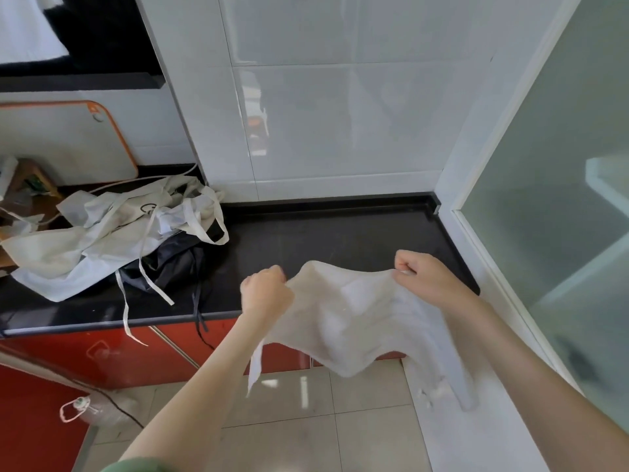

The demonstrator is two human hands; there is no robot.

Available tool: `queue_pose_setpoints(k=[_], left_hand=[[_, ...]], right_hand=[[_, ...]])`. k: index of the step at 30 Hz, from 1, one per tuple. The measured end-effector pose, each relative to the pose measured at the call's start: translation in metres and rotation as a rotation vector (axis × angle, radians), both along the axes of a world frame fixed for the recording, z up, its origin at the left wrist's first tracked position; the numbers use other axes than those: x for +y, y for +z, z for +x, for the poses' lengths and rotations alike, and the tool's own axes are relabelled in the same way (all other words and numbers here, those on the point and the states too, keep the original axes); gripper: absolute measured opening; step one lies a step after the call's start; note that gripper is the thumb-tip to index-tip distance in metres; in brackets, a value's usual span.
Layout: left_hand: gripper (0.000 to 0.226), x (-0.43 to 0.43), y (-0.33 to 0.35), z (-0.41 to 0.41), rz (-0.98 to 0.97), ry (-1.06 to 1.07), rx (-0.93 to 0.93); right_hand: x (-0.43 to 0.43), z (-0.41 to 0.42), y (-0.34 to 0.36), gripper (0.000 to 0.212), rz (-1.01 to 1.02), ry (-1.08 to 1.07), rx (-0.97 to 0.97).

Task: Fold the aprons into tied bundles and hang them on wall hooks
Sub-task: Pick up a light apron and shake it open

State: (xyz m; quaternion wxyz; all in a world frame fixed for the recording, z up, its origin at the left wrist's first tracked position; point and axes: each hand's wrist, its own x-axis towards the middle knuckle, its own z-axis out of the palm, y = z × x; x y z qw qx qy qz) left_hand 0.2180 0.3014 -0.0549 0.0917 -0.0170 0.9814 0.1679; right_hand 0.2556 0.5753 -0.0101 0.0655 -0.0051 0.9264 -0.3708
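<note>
- Above the front edge of the black countertop [340, 233], toward its right corner, your left hand [267, 292] and right hand [425, 277] are both curled into fists, each clamped on one end of a white apron's [347, 321] upper edge.
- Between your fists that edge runs stretched with a slight sag. The rest of the cloth, blurred, hangs down in front of the red cabinet [163, 349].
- One strap [255, 366] dangles below your left wrist, over the floor tiles [279, 437].
- On the left part of the countertop, well apart from your hands, lies a crumpled pile of pale aprons [112, 233], with loose straps trailing over the front edge.
- A black apron [173, 264] lies under the right side of that pile, its ties also hanging over the front edge.
- An orange-rimmed cutting board [61, 141] leans against the wall behind the pile.
</note>
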Motion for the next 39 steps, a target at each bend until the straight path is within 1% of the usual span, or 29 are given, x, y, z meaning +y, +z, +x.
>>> queue_pose_setpoints(k=[1, 2, 4, 5, 6, 7, 8, 9, 10, 11, 13, 14, 16, 17, 19, 21, 25, 27, 28, 31, 33, 35, 37, 38, 39], left_hand=[[0.032, 0.013, 0.006, 0.004, 0.078, -0.119, -0.062], [0.045, 0.028, 0.014, 0.01, 0.186, -0.267, -0.093], [0.072, 0.061, 0.03, 0.025, 0.4, -0.509, -0.028], [0.076, 0.075, 0.033, 0.03, 0.485, -0.557, 0.005], [0.072, 0.086, 0.038, 0.033, 0.562, -0.542, 0.013], [0.063, 0.092, 0.038, 0.032, 0.613, -0.479, -0.011], [0.049, 0.097, 0.04, 0.03, 0.583, -0.437, -0.01], [0.033, 0.098, 0.039, 0.026, 0.475, -0.424, 0.025], [0.02, 0.097, 0.036, 0.022, 0.397, -0.415, 0.062], [0.018, 0.096, 0.033, 0.018, 0.4, -0.369, 0.079], [0.023, 0.091, 0.034, 0.014, 0.514, -0.248, 0.082], [0.025, 0.09, 0.037, 0.014, 0.565, -0.194, 0.083], [0.029, 0.09, 0.042, 0.01, 0.629, -0.096, 0.057], [0.03, 0.09, 0.044, 0.009, 0.654, -0.061, 0.051], [0.03, 0.09, 0.048, 0.01, 0.715, -0.028, 0.074], [0.024, 0.089, 0.05, 0.011, 0.805, -0.003, 0.079], [0.012, 0.076, 0.055, 0.009, 1.041, 0.131, -0.03], [0.017, 0.067, 0.059, 0.007, 1.139, 0.207, -0.051], [0.016, 0.063, 0.061, 0.007, 1.184, 0.235, -0.044], [0.013, 0.046, 0.063, 0.006, 1.297, 0.275, -0.055], [0.013, 0.03, 0.066, 0.005, 1.366, 0.277, -0.063], [0.017, 0.013, 0.073, 0.005, 1.449, 0.272, -0.056], [0.024, -0.005, 0.081, 0.006, 1.487, 0.279, -0.012], [0.026, -0.013, 0.083, 0.006, 1.486, 0.267, 0.02], [0.025, -0.021, 0.086, 0.005, 1.493, 0.256, 0.04]], right_hand=[[-0.009, 0.0, 0.004, 0.032, -0.015, 0.06, 0.005], [-0.017, -0.001, 0.009, 0.033, -0.02, 0.116, 0.008], [-0.033, -0.002, 0.016, 0.035, -0.048, 0.194, 0.01], [-0.037, -0.003, 0.019, 0.034, -0.083, 0.208, 0.016], [-0.04, -0.004, 0.023, 0.033, -0.118, 0.208, 0.023], [-0.041, -0.003, 0.027, 0.03, -0.145, 0.202, 0.027], [-0.039, -0.002, 0.03, 0.027, -0.175, 0.19, 0.023], [-0.036, 0.0, 0.031, 0.025, -0.208, 0.178, 0.012], [-0.031, 0.002, 0.029, 0.032, -0.226, 0.157, 0.009], [-0.024, 0.005, 0.025, 0.045, -0.232, 0.12, 0.02], [-0.011, 0.011, 0.009, 0.065, -0.243, -0.016, 0.035], [-0.006, 0.014, -0.002, 0.07, -0.237, -0.099, 0.03], [0.001, 0.023, -0.026, 0.073, -0.223, -0.239, -0.029], [0.001, 0.027, -0.036, 0.071, -0.23, -0.275, -0.08], [-0.003, 0.034, -0.054, 0.064, -0.264, -0.28, -0.189], [-0.01, 0.037, -0.066, 0.056, -0.317, -0.258, -0.284], [-0.018, 0.037, -0.075, 0.036, -0.431, -0.192, -0.48], [-0.022, 0.038, -0.08, 0.025, -0.436, -0.152, -0.535], [-0.024, 0.037, -0.084, 0.023, -0.432, -0.161, -0.541], [-0.029, 0.031, -0.092, 0.028, -0.548, -0.259, -0.469], [-0.03, 0.025, -0.088, 0.021, -0.632, -0.299, -0.348], [-0.028, 0.019, -0.074, 0.016, -0.771, -0.397, -0.19], [-0.024, 0.016, -0.051, 0.014, -0.914, -0.5, -0.006], [-0.023, 0.016, -0.038, 0.009, -0.916, -0.507, 0.107], [-0.021, 0.014, -0.027, 0.008, -0.857, -0.501, 0.218]])
